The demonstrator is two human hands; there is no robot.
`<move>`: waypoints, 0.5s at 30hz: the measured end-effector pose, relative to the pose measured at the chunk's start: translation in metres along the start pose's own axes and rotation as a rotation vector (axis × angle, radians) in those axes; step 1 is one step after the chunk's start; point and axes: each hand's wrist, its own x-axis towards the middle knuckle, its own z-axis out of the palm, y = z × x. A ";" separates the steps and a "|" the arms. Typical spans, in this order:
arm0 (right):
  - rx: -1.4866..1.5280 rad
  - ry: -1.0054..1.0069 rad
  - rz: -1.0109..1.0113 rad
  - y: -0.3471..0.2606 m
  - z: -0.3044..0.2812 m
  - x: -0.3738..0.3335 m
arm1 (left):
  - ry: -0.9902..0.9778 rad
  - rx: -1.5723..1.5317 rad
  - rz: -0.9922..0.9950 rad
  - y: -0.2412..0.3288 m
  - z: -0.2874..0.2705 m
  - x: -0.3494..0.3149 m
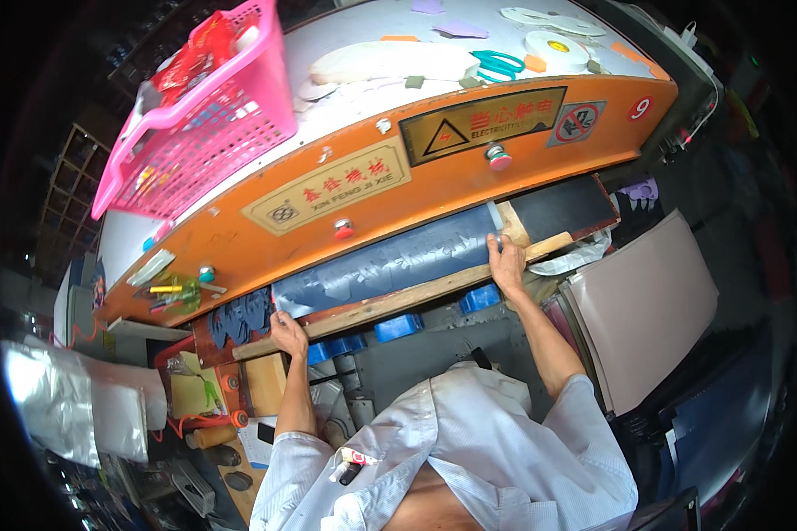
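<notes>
A long dark blue sheet (390,261) with pale scuffed marks lies on the machine bed, below the orange front of a machine. My left hand (290,335) is closed at its near left corner, fingers curled by the edge. At the right end, my right hand (506,264) grips the near right corner with the thumb on top. The undersides of both grips are hidden. Along the front runs a wooden strip (390,308), just under both hands. Several dark blue cut pieces (239,319) lie in a cluster left of the sheet.
The orange machine front (328,168) bears knobs and a red button. On top stand a pink basket (230,115), teal scissors (498,65) and a tape roll (558,50). Stacked pinkish-grey sheets (646,310) are at my right. Blue blocks (399,327) sit below the strip.
</notes>
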 end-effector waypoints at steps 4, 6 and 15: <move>-0.041 0.067 -0.055 0.010 0.011 0.004 | -0.040 -0.166 0.121 -0.012 0.002 0.002; -0.107 -0.009 -0.026 0.013 0.011 0.006 | -0.030 -0.134 0.151 -0.016 0.002 0.003; 0.051 -0.109 0.013 0.043 -0.024 -0.062 | -0.216 -0.294 -0.153 -0.029 -0.051 -0.066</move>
